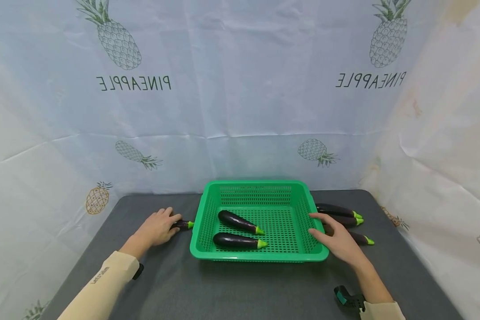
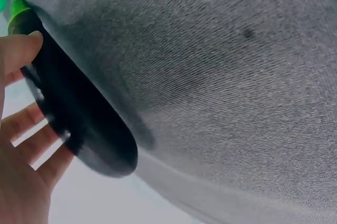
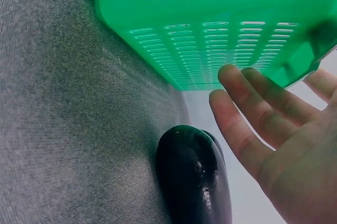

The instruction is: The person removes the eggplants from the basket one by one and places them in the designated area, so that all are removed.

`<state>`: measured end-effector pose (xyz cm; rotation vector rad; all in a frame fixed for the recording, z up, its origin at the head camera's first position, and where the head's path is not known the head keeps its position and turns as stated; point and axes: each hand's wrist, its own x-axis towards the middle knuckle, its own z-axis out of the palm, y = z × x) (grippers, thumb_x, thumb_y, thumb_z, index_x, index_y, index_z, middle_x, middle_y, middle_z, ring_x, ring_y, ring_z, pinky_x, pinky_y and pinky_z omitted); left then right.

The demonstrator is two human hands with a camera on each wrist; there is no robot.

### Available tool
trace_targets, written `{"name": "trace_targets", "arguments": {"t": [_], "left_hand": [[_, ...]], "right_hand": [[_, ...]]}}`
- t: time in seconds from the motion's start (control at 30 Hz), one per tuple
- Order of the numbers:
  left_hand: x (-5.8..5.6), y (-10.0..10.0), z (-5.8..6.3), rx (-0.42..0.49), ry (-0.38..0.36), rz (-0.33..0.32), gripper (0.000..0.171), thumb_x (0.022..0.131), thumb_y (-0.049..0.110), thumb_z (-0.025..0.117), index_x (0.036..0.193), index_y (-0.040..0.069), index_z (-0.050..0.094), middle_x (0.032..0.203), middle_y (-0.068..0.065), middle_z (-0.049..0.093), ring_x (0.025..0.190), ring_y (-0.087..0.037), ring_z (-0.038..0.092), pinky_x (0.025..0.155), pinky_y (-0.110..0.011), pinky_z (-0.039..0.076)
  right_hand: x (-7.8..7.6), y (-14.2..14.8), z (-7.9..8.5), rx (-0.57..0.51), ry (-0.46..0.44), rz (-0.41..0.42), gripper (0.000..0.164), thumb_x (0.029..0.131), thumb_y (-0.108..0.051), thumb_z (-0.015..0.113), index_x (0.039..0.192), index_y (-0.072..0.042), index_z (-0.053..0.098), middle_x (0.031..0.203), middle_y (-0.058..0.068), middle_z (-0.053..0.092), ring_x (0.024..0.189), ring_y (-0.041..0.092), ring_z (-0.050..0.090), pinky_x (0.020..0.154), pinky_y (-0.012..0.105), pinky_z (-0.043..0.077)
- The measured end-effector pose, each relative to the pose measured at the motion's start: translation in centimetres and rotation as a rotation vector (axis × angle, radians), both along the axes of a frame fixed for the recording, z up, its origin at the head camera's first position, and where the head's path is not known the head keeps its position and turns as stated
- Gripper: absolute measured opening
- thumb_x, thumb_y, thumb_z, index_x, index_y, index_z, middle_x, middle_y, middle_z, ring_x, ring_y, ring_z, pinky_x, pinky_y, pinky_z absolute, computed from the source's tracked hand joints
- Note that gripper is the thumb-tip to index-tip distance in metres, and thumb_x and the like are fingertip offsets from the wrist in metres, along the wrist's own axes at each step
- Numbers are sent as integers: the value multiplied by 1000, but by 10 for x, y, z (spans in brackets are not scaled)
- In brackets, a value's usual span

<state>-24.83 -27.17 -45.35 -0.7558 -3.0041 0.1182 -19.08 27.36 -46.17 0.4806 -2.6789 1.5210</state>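
Note:
A glossy dark purple eggplant [image 2: 79, 97] with a green stem end lies in my left hand [image 1: 158, 227], left of the basket. In the left wrist view the thumb lies over it near the stem and the fingers reach round its other side. My right hand [image 1: 338, 240] is at the right rim of a green plastic basket [image 1: 260, 257]. Its thumb and a finger reach over that rim, while other fingers extend along the outside wall in the right wrist view. Inside the basket, two eggplants, an upper one [image 1: 238, 221] and a lower one [image 1: 236, 241], lie side by side.
Right of the basket, partly behind my right hand, lie three more eggplants: a far one [image 1: 336, 210], a middle one [image 1: 350, 221] and a near one [image 1: 362, 239]. All rest on a dark grey table [image 1: 240, 293]. A pineapple-print curtain [image 1: 256, 102] hangs behind.

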Motion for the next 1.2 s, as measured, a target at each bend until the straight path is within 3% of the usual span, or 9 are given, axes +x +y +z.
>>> {"name": "trace_targets", "arguments": {"t": [0.3,0.53,0.67,1.2], "left_hand": [[2,0,-5,39,11,18,37,97,28,70,129,11,65,102,-10,53,85,-26,51,72,-46,45],[2,2,2,78,-7,61,40,100,30,65,132,6,64,114,-16,57,101,-35,58,82,-54,49],[2,4,7,115,4,74,35,101,29,63,127,5,65,112,-14,59,99,-34,59,82,-53,49],[9,18,34,265,217,-34,13,98,22,68,103,10,71,99,-7,65,87,-26,63,70,-45,54]], "right_hand": [[0,-1,0,10,3,-6,54,103,-32,63,150,-11,48,155,22,40,138,49,41,96,62,46],[0,1,-1,17,5,-10,53,103,-33,63,149,-12,48,155,21,40,137,49,42,96,62,47],[0,2,-1,22,8,-10,53,104,-33,62,150,-12,48,155,21,40,138,50,40,97,64,45],[1,0,2,24,13,-15,54,103,-34,63,150,-11,48,154,22,41,137,50,41,97,63,45]]}}
